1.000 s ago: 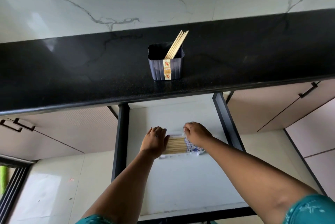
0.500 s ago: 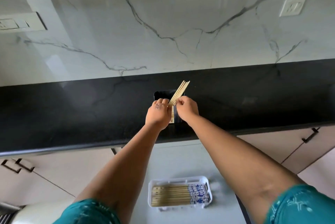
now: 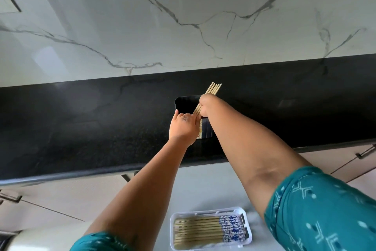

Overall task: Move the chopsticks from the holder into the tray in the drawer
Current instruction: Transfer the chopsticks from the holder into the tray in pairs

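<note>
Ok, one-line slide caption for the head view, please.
Right hand grips the last chopsticks in the dark holder, left hand steadying it; the drawer tray is already filled.

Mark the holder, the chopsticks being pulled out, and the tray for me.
holder (image 3: 184, 104): head view, dark inside wall below the rim.
chopsticks (image 3: 214, 88): head view, upper ends above the right hand.
tray (image 3: 207, 213): head view, white far rim.

Black worktop (image 3: 81, 124) carries dark holder (image 3: 184, 103) at the hands; drawer (image 3: 203, 185) below holds white tray (image 3: 247, 228).
</note>
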A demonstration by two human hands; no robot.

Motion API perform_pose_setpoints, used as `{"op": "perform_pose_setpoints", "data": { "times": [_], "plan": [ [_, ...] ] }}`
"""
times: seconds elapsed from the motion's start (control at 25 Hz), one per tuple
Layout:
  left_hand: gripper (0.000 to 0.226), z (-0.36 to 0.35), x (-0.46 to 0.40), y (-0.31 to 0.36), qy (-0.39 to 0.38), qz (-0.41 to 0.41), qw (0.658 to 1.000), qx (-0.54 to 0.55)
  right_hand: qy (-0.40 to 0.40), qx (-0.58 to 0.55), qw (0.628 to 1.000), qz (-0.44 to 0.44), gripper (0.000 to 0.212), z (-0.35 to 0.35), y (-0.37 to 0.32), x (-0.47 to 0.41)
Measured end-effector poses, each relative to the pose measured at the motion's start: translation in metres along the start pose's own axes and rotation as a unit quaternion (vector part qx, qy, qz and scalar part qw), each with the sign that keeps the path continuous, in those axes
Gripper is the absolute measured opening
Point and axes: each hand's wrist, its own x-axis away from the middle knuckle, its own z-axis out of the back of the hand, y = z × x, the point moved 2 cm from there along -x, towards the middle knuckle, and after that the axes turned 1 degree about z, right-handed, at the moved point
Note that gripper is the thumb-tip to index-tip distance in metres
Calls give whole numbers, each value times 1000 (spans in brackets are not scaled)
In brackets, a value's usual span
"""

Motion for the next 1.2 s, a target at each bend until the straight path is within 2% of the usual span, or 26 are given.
{"op": "perform_pose_setpoints", "data": {
  "times": [0.16,0.32,0.4,0.52,0.6,0.68,0.76,0.8,0.88,0.96,1.04,1.08,1.12,1.2],
  "plan": [
    [46,-1,2,-3,16,-15,1000,-5,43,68,997,13,30,-4,-1,-13],
    [44,-1,2,-3,18,-11,1000,-7,42,82,993,73,34,-8,5,-18],
    [40,0,2,-3,22,-9,1000,2,105,122,981,110,29,-2,2,-15],
    [36,10,1,1,23,5,998,62,157,174,949,209,22,11,-13,3],
    [55,21,0,9,20,48,991,121,176,171,929,277,20,22,-25,29],
    [71,36,0,26,31,76,981,173,193,226,884,362,19,35,-36,61],
    [78,53,1,52,56,81,970,222,201,288,827,439,18,47,-42,97],
    [78,61,2,67,65,80,964,246,206,302,810,459,18,53,-42,116],
    [64,79,5,93,85,88,946,301,205,301,799,479,17,62,-36,148],
    [40,94,13,109,107,106,925,348,196,294,792,497,17,67,-27,175],
    [31,104,35,122,110,103,908,390,164,288,793,512,19,78,-11,197],
    [27,104,49,126,101,113,886,438,128,276,812,498,21,86,1,203],
    [20,99,64,127,92,143,841,514,83,271,837,469,24,94,16,205],
    [18,78,102,124,64,233,688,685,-14,315,867,385,29,107,63,198]
  ]
}}
